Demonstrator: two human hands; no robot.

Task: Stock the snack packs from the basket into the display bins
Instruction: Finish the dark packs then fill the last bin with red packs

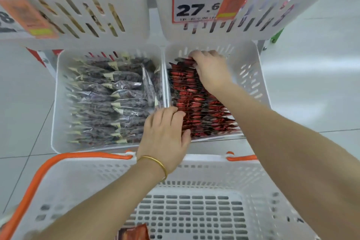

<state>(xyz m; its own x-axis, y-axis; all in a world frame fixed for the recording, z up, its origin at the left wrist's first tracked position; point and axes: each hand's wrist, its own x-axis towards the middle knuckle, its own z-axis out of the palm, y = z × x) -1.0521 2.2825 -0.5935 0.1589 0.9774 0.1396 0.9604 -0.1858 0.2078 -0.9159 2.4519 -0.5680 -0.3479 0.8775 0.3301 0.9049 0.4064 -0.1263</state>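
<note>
A row of red and black snack packs stands on edge in the lower right display bin. My right hand is at the far end of the row, its fingers curled round the rearmost packs. At the near end my left hand grips the front packs, a gold bangle on its wrist. The white basket with orange handles sits just below the bins. One red pack shows at the basket's bottom edge.
The lower left bin holds dark clear-wrapped packs. Two upper bins hang above, the right one with a price tag reading 27. Pale floor tiles lie on both sides.
</note>
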